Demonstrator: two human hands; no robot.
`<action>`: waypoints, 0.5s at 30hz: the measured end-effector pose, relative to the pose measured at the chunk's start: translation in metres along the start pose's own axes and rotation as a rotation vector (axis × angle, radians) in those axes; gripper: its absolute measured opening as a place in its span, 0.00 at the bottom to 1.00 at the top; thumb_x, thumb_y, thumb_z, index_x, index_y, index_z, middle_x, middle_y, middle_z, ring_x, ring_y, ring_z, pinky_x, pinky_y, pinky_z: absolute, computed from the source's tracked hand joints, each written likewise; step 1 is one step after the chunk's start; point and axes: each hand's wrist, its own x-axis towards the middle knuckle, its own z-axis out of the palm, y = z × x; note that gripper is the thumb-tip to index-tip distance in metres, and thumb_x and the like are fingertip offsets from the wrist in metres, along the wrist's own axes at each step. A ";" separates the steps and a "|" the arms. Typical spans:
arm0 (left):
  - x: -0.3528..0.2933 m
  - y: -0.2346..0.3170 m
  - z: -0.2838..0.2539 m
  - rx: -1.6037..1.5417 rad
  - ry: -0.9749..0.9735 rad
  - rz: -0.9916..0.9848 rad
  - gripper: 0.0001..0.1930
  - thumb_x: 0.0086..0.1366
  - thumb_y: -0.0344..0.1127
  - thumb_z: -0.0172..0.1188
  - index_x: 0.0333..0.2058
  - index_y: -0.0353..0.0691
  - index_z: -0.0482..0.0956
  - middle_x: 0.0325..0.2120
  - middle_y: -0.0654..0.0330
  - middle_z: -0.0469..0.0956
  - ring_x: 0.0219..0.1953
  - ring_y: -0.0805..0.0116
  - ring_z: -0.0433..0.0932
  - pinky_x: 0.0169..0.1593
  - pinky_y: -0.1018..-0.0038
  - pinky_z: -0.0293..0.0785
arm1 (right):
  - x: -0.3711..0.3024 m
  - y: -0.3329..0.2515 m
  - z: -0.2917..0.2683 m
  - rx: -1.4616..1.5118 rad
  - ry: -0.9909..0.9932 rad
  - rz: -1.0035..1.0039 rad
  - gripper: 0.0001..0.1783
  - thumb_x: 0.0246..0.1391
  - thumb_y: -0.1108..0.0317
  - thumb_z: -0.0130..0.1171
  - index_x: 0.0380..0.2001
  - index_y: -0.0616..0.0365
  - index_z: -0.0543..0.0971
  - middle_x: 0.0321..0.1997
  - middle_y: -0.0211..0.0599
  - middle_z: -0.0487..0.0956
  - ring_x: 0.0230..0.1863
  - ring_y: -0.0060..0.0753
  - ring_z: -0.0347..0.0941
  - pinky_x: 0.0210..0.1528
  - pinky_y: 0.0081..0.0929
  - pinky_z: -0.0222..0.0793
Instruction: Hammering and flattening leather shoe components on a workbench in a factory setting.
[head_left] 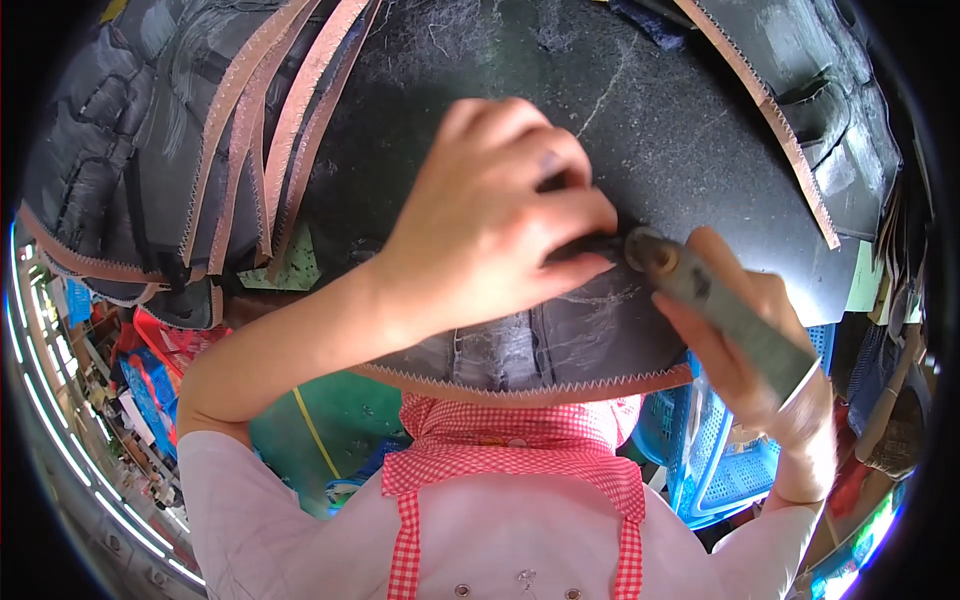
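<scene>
Left grip [490, 215], over the middle of the counter [620, 80], has its fingers curled closed on a small dark piece [590, 246], mostly hidden by the hand. Right grip [775, 295], over the counter's near right part, is wrapped about a grey tool [728, 312] whose rounded end meets or nearly meets that piece; contact cannot be confirmed. Both hands show slight blur.

Remaining observations, left to right. Far left, below counter level: bright light strips [85, 490] and a red bag [180, 338] amid mixed clutter, bent by the lens. On the counter's left side: overlapping dark panels [100, 130], creased and pale-smeared, with several tan strips [303, 90] showing zigzag edges. Below the counter, front left: green floor [285, 425] crossed by a yellow line [317, 435].

Counter top: dark, scuffed, marked with whitish scratches and specks. Along its near edge: a dark front panel [590, 345] with chalky streaks and brown zigzag-edged trim [540, 393]. Directly in front of the counter: the person's red-and-white checked apron [520, 430], over a white shirt [540, 540].

Below the counter, front right: a blue plastic basket [740, 480], perforated. On the counter's right side: one tan strip [772, 118] beside further creased panels [825, 140].
</scene>
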 end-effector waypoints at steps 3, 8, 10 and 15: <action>-0.014 -0.008 0.003 -0.118 -0.006 0.002 0.13 0.45 0.35 0.77 0.32 0.53 0.88 0.37 0.70 0.79 0.47 0.63 0.74 0.51 0.64 0.67 | 0.001 0.005 -0.002 -0.020 0.130 -0.065 0.20 0.61 0.75 0.64 0.55 0.69 0.75 0.32 0.45 0.81 0.30 0.38 0.80 0.33 0.30 0.71; -0.018 0.002 0.006 0.003 0.037 0.126 0.10 0.45 0.34 0.75 0.29 0.49 0.86 0.34 0.70 0.79 0.42 0.62 0.75 0.49 0.60 0.69 | 0.000 -0.008 0.004 0.012 0.125 -0.012 0.16 0.62 0.77 0.62 0.52 0.67 0.76 0.33 0.46 0.80 0.30 0.33 0.79 0.32 0.28 0.70; -0.018 0.008 0.004 0.042 0.015 0.142 0.10 0.46 0.34 0.74 0.29 0.49 0.85 0.34 0.69 0.79 0.42 0.62 0.75 0.49 0.60 0.69 | 0.013 -0.002 0.003 -0.099 0.066 -0.210 0.11 0.63 0.77 0.60 0.48 0.65 0.75 0.29 0.43 0.78 0.26 0.35 0.78 0.29 0.30 0.68; -0.008 -0.003 0.000 -0.052 -0.032 0.121 0.11 0.46 0.37 0.75 0.31 0.51 0.86 0.35 0.68 0.76 0.45 0.62 0.74 0.52 0.59 0.67 | 0.009 -0.008 0.010 -0.011 0.002 0.085 0.06 0.64 0.74 0.59 0.42 0.64 0.76 0.32 0.44 0.78 0.25 0.40 0.78 0.31 0.33 0.72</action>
